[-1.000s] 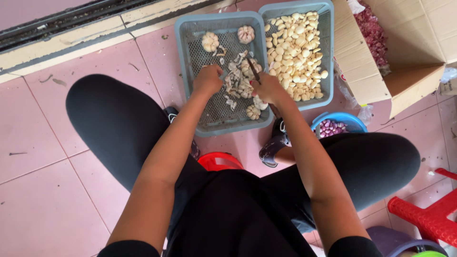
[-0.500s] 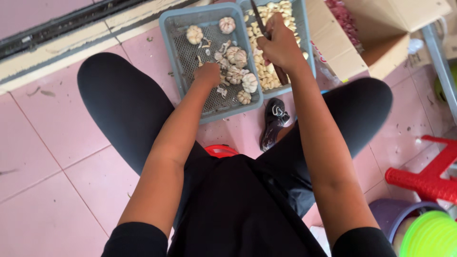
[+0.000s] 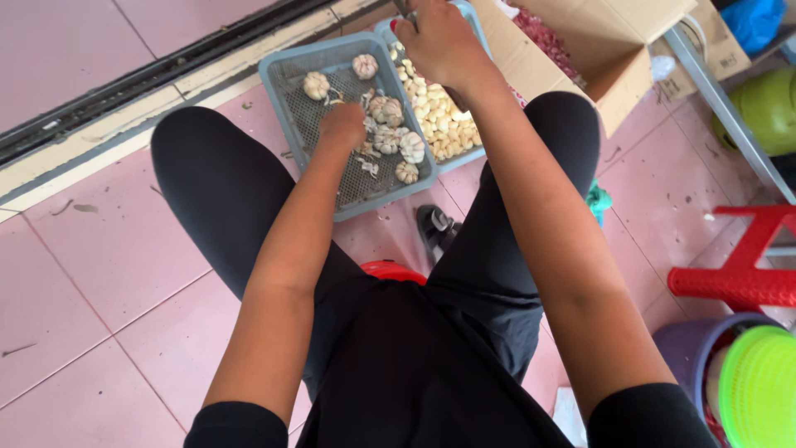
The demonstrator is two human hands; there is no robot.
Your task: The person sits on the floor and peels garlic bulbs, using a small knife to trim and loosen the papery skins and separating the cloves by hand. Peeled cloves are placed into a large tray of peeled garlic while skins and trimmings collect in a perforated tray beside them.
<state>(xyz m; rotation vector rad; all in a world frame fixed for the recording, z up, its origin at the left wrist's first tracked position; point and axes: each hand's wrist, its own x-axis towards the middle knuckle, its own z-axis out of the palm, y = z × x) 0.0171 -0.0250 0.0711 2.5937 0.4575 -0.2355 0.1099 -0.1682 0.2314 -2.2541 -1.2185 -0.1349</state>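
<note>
My left hand (image 3: 344, 124) reaches into a grey-blue mesh basket (image 3: 286, 91) on the floor, fingers curled down onto a pile of whole garlic bulbs (image 3: 390, 137); it seems to grip one. My right hand (image 3: 439, 41) is raised over a second basket (image 3: 466, 159) filled with peeled garlic cloves (image 3: 431, 108). It is closed around a knife (image 3: 404, 8), whose dark end sticks out at the top edge. Two more bulbs (image 3: 317, 85) lie at the far side of the first basket.
An open cardboard box (image 3: 580, 58) stands behind the baskets at the right. A red plastic stool (image 3: 738, 278), a purple bucket (image 3: 688, 348) and a green lid (image 3: 759, 382) are at my right. A floor drain channel (image 3: 124, 87) runs along the far left.
My right hand has lifted with the knife from the bulb basket to above the clove basket. My left hand has stayed in the bulb basket. The view has shifted to the right.
</note>
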